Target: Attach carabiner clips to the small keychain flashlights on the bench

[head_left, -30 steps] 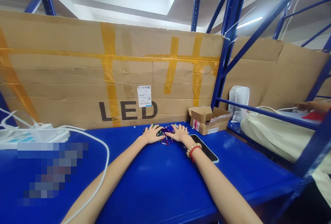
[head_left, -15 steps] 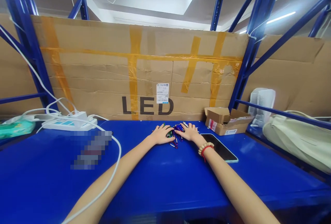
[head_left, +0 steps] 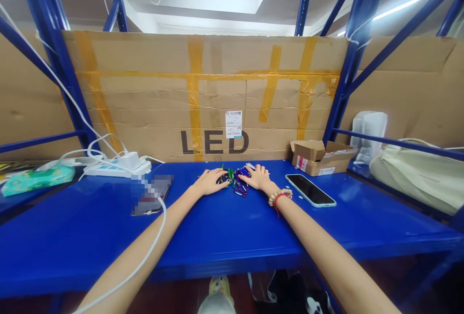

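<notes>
A small pile of coloured metal carabiners lies on the blue table, toward its far edge. Green ones are on the left side, purple-blue ones on the right, and a red one sits nearest me. My left hand rests palm down at the pile's left side, its fingers stretched over the green carabiners. From the right, my right hand lies over the purple-blue ones with fingers spread. Neither hand appears closed round anything. What is under both palms is hidden.
A phone with a pale teal edge lies right of my right hand, before an opened cardboard box. At left are a partly blurred phone, a power strip and a green pack. A white cable crosses my left forearm.
My hands have moved apart, the left one shifting left, so more of the carabiners shows between them. The view has tilted down, bringing the table's front edge and a shoe into sight.
</notes>
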{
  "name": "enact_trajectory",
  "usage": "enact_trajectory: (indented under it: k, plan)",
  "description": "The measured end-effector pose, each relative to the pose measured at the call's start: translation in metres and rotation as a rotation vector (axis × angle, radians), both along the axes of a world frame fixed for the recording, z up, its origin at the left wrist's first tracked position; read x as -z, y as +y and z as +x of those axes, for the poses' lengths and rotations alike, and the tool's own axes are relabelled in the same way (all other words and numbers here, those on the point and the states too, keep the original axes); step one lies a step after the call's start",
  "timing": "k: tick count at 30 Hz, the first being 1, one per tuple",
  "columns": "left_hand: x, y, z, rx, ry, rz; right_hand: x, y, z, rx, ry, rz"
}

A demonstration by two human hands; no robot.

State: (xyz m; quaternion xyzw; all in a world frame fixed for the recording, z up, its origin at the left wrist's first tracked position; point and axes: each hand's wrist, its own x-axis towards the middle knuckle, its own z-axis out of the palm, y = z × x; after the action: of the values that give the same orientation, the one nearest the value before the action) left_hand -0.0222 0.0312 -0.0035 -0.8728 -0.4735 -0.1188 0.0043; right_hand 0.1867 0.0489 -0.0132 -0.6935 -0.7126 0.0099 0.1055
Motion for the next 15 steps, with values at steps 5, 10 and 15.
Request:
enact_trajectory:
  k: [5, 10, 15]
  plan:
    - [0.001, -0.003, -0.026, -0.166, -0.117, -0.013, 0.000, -0.006, -0.038, -0.063, 0.018, -0.007]
    - [0.003, -0.008, -0.013, -0.161, -0.231, 0.046, 0.001, -0.014, -0.057, -0.142, 0.022, 0.025]
    - [0.007, -0.011, 0.003, -0.117, -0.219, 0.206, 0.003, -0.019, -0.054, -0.175, -0.026, 0.124]
